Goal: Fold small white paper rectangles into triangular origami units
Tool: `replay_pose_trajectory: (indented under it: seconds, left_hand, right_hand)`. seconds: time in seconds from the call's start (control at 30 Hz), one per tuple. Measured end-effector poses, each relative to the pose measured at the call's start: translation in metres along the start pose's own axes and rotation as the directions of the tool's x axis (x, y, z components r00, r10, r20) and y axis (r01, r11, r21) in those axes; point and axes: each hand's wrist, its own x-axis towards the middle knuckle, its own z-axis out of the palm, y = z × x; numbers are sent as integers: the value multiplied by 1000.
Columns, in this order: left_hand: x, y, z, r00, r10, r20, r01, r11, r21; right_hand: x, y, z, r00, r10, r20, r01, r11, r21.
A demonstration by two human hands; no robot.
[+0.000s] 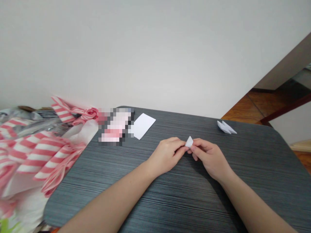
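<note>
Between my two hands, above the middle of the dark table (155,200), is a small piece of folded white paper (189,142) with a pointed top. My left hand (167,155) pinches its left side between thumb and fingers. From the other side, my right hand (210,157) grips it the same way, closed at the fingertips. Some of the paper's lower part is hidden by the fingers. Farther right on the table lie folded white paper pieces (225,127) with pointed ends. A stack of white paper rectangles (144,126) rests left of my hands.
A pixelated flat item, perhaps a phone (116,125), lies beside the white rectangles. Red-and-white striped fabric (41,152) is heaped along the table's left side. Behind the table stands a pale wall (155,58). Wooden floor (240,108) shows at the right.
</note>
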Motion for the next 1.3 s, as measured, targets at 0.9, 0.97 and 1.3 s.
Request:
replay_pose_trajectory:
  seconds: [0.9,0.97,1.3]
  left_hand:
    - [-3,0,-3,998,10,-64,-10,1000,3]
    - [-2,-1,-3,995,-4,-97,2,1000,-24]
    - [1,-3,0,948,-194,-254,154,973,-169]
  right_hand:
    - [1,-3,-8,969,-173,-174,115,947,-301]
    - [1,-4,-11,967,-200,-158,129,919,-372]
    - [0,-8,-18,942,-334,-37,267,812,-519]
